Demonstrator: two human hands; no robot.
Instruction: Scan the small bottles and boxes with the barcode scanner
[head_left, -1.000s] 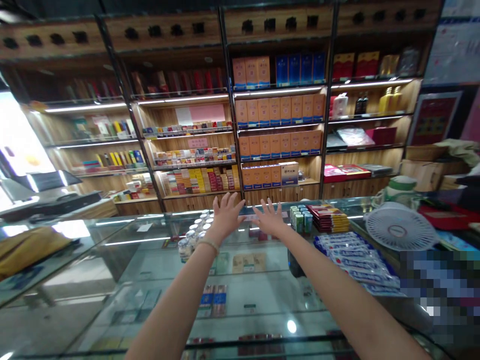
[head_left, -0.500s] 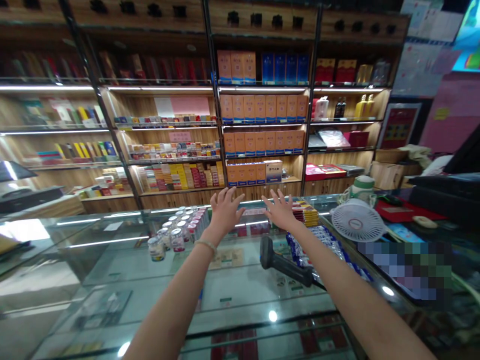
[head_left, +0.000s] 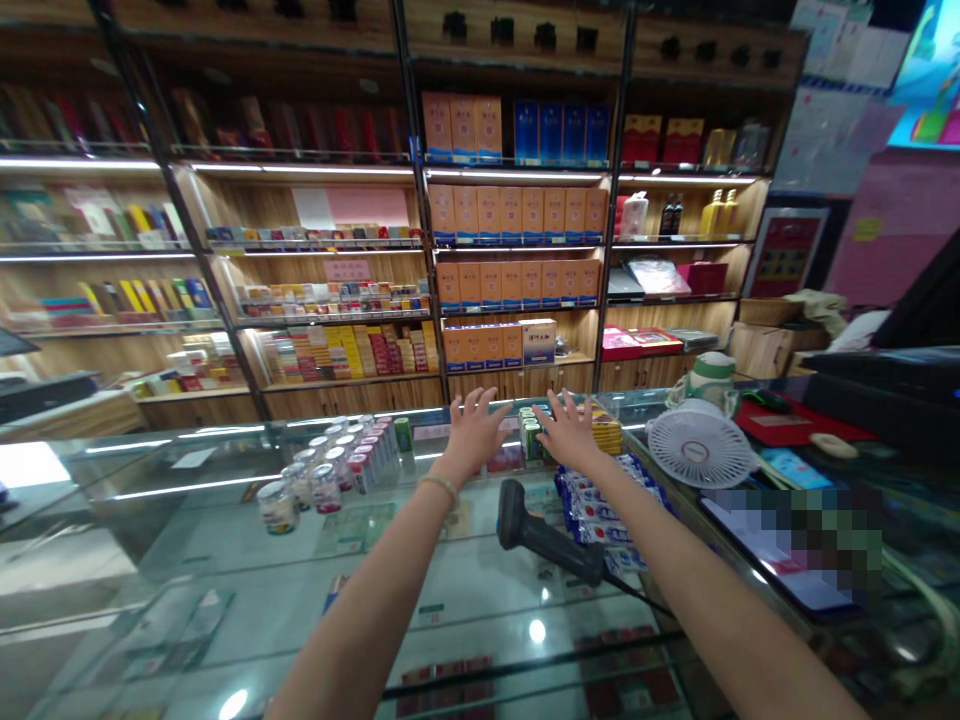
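Observation:
My left hand point(head_left: 475, 438) reaches over the glass counter with its fingers spread and nothing in them. A green cylindrical container point(head_left: 403, 434) stands to its left, at the end of rows of small jars and tubes point(head_left: 328, 489) with pale lids. My right hand point(head_left: 568, 436) is also open, fingers apart, just beside a small group of green containers point(head_left: 529, 440); I cannot tell whether it touches them. Behind its wrist lies a stack of yellow packs point(head_left: 606, 430). Blue-and-white packets point(head_left: 592, 505) lie under my right forearm. Nearer to me rests a black barcode scanner point(head_left: 547, 535).
A white fan point(head_left: 701, 445) and a green-and-white jug point(head_left: 711, 380) stand at the right. A tablet-like device point(head_left: 780, 560) lies nearer, partly blurred. Across the aisle, wooden shelves hold orange boxes point(head_left: 510, 215) and many small packs.
The view has turned slightly right. My left hand has moved right, away from the jars and closer to my right hand. Green containers now show near both hands. Both hands stay open.

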